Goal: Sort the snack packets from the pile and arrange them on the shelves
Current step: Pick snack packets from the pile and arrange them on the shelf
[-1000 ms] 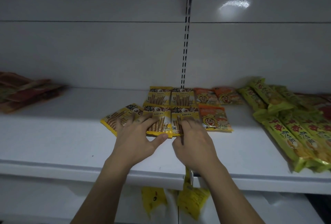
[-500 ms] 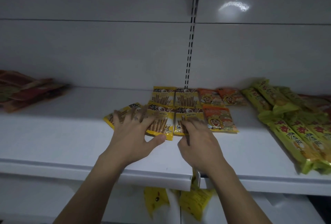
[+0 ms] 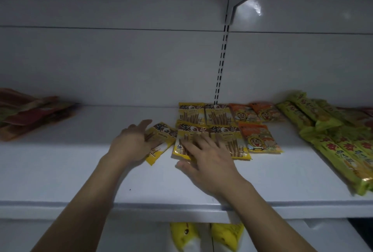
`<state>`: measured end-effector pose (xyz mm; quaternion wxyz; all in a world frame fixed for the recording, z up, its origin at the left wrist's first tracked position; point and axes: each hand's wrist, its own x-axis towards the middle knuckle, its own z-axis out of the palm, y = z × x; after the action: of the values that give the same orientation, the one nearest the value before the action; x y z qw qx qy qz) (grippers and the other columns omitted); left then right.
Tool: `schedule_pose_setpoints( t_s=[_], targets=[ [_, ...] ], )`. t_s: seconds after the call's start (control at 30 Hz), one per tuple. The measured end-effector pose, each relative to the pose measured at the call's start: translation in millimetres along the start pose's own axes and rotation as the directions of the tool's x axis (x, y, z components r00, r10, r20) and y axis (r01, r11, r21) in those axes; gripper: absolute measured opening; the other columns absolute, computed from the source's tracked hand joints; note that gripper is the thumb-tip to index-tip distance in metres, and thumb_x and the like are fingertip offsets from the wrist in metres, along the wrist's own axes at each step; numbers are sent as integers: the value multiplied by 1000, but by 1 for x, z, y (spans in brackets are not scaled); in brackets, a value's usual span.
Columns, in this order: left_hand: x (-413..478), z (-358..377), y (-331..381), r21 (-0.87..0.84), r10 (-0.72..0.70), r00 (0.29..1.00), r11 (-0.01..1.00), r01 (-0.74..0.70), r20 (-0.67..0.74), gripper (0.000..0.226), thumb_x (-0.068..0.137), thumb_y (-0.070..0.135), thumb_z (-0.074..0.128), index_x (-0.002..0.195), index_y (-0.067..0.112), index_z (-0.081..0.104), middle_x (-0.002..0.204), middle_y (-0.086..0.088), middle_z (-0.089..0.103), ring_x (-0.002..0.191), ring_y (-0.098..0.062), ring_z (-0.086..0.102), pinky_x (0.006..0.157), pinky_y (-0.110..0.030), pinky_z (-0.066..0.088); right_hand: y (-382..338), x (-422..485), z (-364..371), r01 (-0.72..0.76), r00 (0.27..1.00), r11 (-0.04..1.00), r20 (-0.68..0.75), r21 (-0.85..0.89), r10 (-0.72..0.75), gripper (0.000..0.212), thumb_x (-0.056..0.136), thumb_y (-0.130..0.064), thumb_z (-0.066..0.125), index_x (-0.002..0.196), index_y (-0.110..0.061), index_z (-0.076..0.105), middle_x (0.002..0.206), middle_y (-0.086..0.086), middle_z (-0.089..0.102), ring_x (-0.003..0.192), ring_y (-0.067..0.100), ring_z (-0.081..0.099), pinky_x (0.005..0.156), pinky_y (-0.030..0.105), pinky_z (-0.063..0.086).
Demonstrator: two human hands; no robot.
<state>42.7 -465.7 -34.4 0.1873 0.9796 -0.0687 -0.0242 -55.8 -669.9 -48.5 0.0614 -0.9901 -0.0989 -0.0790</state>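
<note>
Under right hand (image 3: 207,161), yellow packet (image 3: 188,130)

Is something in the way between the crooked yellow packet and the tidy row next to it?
No, nothing visible is. The crooked yellow packet lies with its corner right up against the front-row packet, and nothing sits between them. The left hand touches its other side.
</note>
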Motion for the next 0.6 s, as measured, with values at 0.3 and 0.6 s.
schedule_pose_setpoints(
  t_s=[0.3,0.6],
  targets=[
    [-2,-4,-30,225,105,951,974,-38,-292,45,86,32,47,120,10,65,98,-23,60,82,-44,62,71,-47,51,-1,2,6,-20,1000,998,14,54,19,61,95,-60,22,151,-37,31,156,-6,32,149,16,14,120,43,0],
    [-47,26,54,206,530,838,841,-501,-127,40,99,52,38,138,41,44,151,8,38,139,-21,30,108,-43,28,30,-18,-6,-299,907,954,-302,30,294,32,91,-35,40,110,-29,65,117,-5,64,114,20,54,104,43,36]
  ],
)
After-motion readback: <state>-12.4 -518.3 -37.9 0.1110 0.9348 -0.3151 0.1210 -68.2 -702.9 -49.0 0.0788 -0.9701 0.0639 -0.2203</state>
